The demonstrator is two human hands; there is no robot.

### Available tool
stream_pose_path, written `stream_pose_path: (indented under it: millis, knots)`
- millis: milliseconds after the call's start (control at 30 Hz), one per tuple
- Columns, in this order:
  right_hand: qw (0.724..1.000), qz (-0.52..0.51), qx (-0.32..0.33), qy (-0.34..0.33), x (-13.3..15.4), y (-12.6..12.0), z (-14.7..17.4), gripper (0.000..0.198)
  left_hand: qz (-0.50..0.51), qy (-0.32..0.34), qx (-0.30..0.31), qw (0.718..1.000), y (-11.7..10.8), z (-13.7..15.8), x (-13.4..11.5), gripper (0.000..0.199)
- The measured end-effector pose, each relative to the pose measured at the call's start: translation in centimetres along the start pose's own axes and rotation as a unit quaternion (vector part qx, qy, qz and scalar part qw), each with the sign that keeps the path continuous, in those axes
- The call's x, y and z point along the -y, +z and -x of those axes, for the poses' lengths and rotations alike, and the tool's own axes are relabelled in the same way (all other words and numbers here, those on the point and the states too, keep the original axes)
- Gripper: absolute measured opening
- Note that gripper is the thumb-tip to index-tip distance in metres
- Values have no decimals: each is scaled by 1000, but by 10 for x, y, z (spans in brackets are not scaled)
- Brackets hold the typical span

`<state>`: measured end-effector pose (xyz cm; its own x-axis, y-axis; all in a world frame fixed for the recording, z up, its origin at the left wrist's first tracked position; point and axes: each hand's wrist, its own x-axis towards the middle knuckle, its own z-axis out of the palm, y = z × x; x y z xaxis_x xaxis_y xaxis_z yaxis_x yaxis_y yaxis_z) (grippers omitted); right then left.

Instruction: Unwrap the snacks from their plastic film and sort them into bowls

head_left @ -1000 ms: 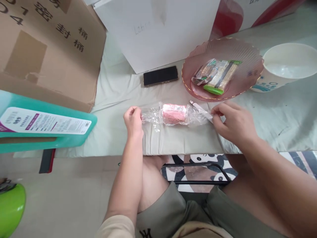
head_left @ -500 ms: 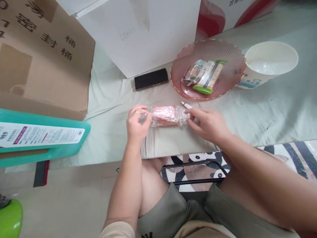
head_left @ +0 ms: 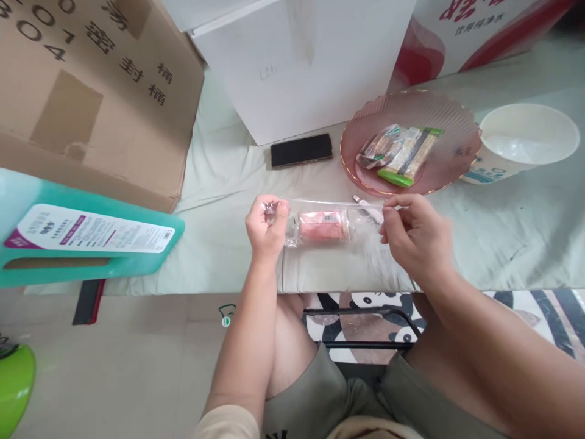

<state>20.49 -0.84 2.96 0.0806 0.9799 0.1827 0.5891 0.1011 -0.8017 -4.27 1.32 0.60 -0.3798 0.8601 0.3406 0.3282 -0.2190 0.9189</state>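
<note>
A small pink packaged snack lies near the table's front edge, inside or under a sheet of clear plastic wrap. My left hand pinches one end of the wrap between thumb and fingers. At the other end, my right hand is closed on the wrap, so its upper edge stretches straight between both hands. Whether the wrap goes fully around the snack I cannot tell. A thin white and dark object lies just behind, partly covered by the wrap.
Behind are a black phone, a pink ribbed bowl holding wrapped snacks, and a white paper bucket. A white box stands at the back. To the left are a cardboard box and a teal jug.
My hands have moved apart, my right hand farther right, and the bunched wrap is now spread out and stretched. The camera view has shifted left.
</note>
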Motion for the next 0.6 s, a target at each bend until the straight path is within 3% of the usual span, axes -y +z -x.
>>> stream_pose_path:
  millis: [133, 267, 367, 467, 600]
  knots:
    - [999, -8, -36, -32, 0, 8, -3, 9, 85, -70, 16, 994, 3, -8, 2, 35]
    - [972, 4, -83, -221, -4, 19, -8, 14, 88, -115, 4, 990, 4, -19, 7, 32]
    - [937, 37, -25, -346, -2, 27, -6, 29, 55, -117, -19, 991, 3, -25, 11, 28]
    - [925, 147, 48, -346, 0, 31, -1, 28, 18, -139, -17, 990, 2, -27, 15, 25]
    - [920, 237, 48, -310, -1, 26, 4, 8, 0, -149, -1, 989, -3, -25, 23, 27]
